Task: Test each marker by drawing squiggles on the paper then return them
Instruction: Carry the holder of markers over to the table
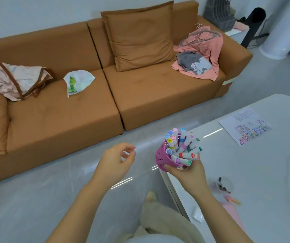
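Pink plastic, pierced with a lacy pattern: a small holder cup (163,159) packed with white-barrelled markers (181,148), caps of blue, lilac, yellow, red, green and teal fanning out of its mouth. Gripped from below in the right hand (187,172), thumb pressed to the near wall and fingers wrapped under the base, tilted toward the camera, held in the air over the near corner of the glossy white table (256,169). Left hand (116,159) beside it and just apart, raised over the floor, holding nothing, fingers loosely curled with thumb and fingertips close together. Farther along the table, well apart from the cup, a sheet of paper (228,123) lying flat and already covered in rows of coloured squiggles, plus some small writing near its far edge too fine to read. Close to the near right edge of the table, a blurred small clear container (224,184) with dark bits inside, and next to it a pinkish, orange-tipped pen-like thing (232,199), too smeared to name with any certainty. Beyond the strip of pale shiny floor (35,199), a long brown sofa (61,120) with a matching cushion (139,37) propped against its back, a crumpled pink-and-white cloth (18,81) at the left end, a white plastic bag (78,81) with something green in it at the middle, and a heap of salmon and grey clothes (202,53) with hangers at the right end. Below, beige trousers (163,220) and one slippered foot.
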